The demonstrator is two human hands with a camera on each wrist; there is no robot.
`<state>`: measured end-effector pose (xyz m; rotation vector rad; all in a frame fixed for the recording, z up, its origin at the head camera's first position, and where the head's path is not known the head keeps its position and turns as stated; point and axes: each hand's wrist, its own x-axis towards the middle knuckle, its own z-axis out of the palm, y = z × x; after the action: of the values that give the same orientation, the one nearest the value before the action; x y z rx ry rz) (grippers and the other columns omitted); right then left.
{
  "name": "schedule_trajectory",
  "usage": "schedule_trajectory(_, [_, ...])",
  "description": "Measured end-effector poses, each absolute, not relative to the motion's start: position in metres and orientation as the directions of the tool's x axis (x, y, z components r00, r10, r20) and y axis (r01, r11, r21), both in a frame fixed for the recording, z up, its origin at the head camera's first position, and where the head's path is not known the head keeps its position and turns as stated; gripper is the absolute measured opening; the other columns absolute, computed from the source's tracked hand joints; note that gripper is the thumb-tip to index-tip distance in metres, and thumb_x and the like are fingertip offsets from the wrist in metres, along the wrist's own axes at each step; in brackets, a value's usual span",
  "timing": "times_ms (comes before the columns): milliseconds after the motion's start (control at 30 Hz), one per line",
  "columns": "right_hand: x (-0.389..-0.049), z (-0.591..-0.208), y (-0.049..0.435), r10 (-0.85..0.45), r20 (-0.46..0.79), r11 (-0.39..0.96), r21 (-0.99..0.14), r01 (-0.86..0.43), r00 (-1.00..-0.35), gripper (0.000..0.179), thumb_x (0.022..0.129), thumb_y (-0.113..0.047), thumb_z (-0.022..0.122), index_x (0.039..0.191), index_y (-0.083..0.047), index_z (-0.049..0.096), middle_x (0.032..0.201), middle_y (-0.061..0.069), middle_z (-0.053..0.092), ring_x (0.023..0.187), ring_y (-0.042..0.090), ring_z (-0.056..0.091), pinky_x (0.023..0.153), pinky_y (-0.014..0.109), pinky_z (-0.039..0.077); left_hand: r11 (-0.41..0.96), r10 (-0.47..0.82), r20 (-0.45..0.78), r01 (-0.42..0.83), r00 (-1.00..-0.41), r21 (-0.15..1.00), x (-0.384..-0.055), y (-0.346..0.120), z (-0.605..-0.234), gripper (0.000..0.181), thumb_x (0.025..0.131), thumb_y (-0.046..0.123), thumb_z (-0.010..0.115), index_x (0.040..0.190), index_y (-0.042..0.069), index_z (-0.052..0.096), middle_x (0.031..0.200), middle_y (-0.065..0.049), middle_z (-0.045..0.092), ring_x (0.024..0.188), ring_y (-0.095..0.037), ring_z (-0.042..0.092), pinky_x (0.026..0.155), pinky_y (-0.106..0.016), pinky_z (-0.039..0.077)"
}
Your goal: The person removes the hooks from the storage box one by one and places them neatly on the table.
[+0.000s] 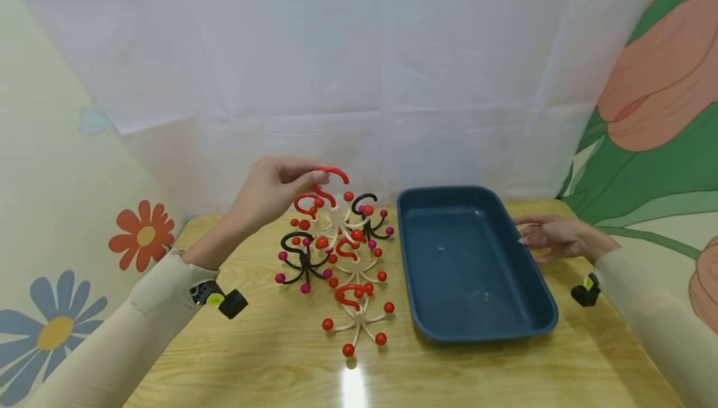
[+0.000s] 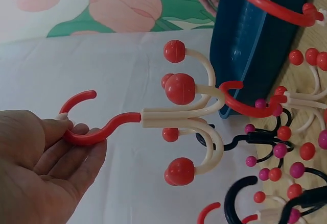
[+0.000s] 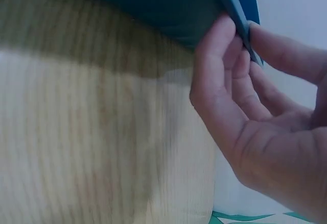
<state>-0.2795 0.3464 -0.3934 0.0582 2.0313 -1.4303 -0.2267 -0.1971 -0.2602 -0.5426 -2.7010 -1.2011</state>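
My left hand (image 1: 272,191) pinches the red hook of a cream claw-shaped hanger (image 2: 163,117) with red ball tips. That hanger is lifted above several others. In the left wrist view its arms point to the right, and the thumb and fingers close on the hook's curve. Beneath stand cream hangers with red hooks, one nearest the front (image 1: 360,317), and black hangers (image 1: 305,261) with magenta balls. At the right, my right hand (image 1: 555,237) holds the right rim of an empty blue tub (image 1: 465,265); in the right wrist view, thumb and fingers (image 3: 217,40) pinch that edge.
The wooden table (image 1: 252,346) carries the tub on the right and the hangers at its left, close together. A white sheet (image 1: 297,71) hangs behind. Flower-patterned walls (image 1: 662,177) stand on both sides.
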Motion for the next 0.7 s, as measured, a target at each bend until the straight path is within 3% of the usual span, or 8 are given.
schedule_trajectory(200, [-0.286, -0.393, 0.352, -0.343, -0.553, 0.408, -0.816, 0.409, -0.759, 0.044, 0.103, -0.002, 0.055, 0.145, -0.014, 0.045, 0.107, -0.007, 0.071, 0.102, 0.009, 0.07, 0.085, 0.038, 0.059, 0.616, 0.229, 0.239, 0.331, -0.943, 0.715, -0.209, -0.219, -0.268, 0.045, 0.104, 0.052, 0.061, 0.133, 0.02, 0.075, 0.118, -0.005, 0.081, 0.117, -0.021, 0.076, 0.104, -0.047, 0.057])
schedule_trajectory(300, [-0.287, -0.394, 0.353, -0.345, -0.565, 0.419, -0.808, 0.415, -0.75, 0.036, 0.107, -0.009, 0.055, 0.142, -0.014, 0.048, 0.112, -0.006, 0.068, 0.105, 0.011, 0.069, 0.086, 0.037, 0.059, 0.602, 0.202, 0.207, 0.288, -0.957, 0.745, -0.2, -0.231, -0.27, 0.047, 0.104, 0.052, 0.062, 0.136, 0.019, 0.073, 0.123, -0.006, 0.08, 0.113, -0.015, 0.077, 0.109, -0.053, 0.053])
schedule_trajectory(400, [-0.287, -0.394, 0.352, -0.342, -0.578, 0.427, -0.798, 0.425, -0.741, 0.039, 0.109, -0.018, 0.056, 0.146, -0.013, 0.047, 0.119, -0.005, 0.065, 0.108, 0.013, 0.067, 0.087, 0.037, 0.06, 0.592, 0.167, 0.189, 0.252, -0.968, 0.765, -0.191, -0.243, -0.272, 0.046, 0.103, 0.051, 0.064, 0.136, 0.02, 0.072, 0.122, -0.002, 0.08, 0.107, -0.003, 0.076, 0.112, -0.058, 0.049])
schedule_trajectory(500, [-0.289, -0.393, 0.351, -0.334, -0.585, 0.437, -0.791, 0.428, -0.739, 0.042, 0.109, -0.021, 0.058, 0.149, -0.013, 0.045, 0.121, -0.006, 0.063, 0.109, 0.013, 0.067, 0.089, 0.037, 0.061, 0.606, 0.118, 0.196, 0.227, -0.973, 0.763, -0.185, -0.252, -0.274, 0.045, 0.101, 0.051, 0.066, 0.134, 0.022, 0.074, 0.114, 0.007, 0.082, 0.103, 0.003, 0.075, 0.109, -0.05, 0.051])
schedule_trajectory(600, [-0.291, -0.393, 0.351, -0.327, -0.585, 0.444, -0.788, 0.426, -0.742, 0.04, 0.108, -0.019, 0.059, 0.146, -0.013, 0.047, 0.118, -0.006, 0.064, 0.107, 0.012, 0.067, 0.089, 0.036, 0.06, 0.623, 0.085, 0.206, 0.213, -0.975, 0.752, -0.182, -0.257, -0.276, 0.044, 0.101, 0.052, 0.067, 0.133, 0.023, 0.075, 0.109, 0.01, 0.083, 0.103, 0.004, 0.075, 0.101, -0.035, 0.054])
schedule_trajectory(700, [-0.291, -0.393, 0.353, -0.327, -0.583, 0.44, -0.79, 0.426, -0.744, 0.035, 0.108, -0.017, 0.059, 0.141, -0.015, 0.05, 0.116, -0.007, 0.064, 0.106, 0.011, 0.066, 0.089, 0.035, 0.06, 0.609, 0.06, 0.211, 0.203, -0.976, 0.767, -0.178, -0.259, -0.276, 0.044, 0.1, 0.052, 0.068, 0.132, 0.023, 0.076, 0.106, 0.012, 0.083, 0.103, 0.006, 0.075, 0.101, -0.029, 0.051])
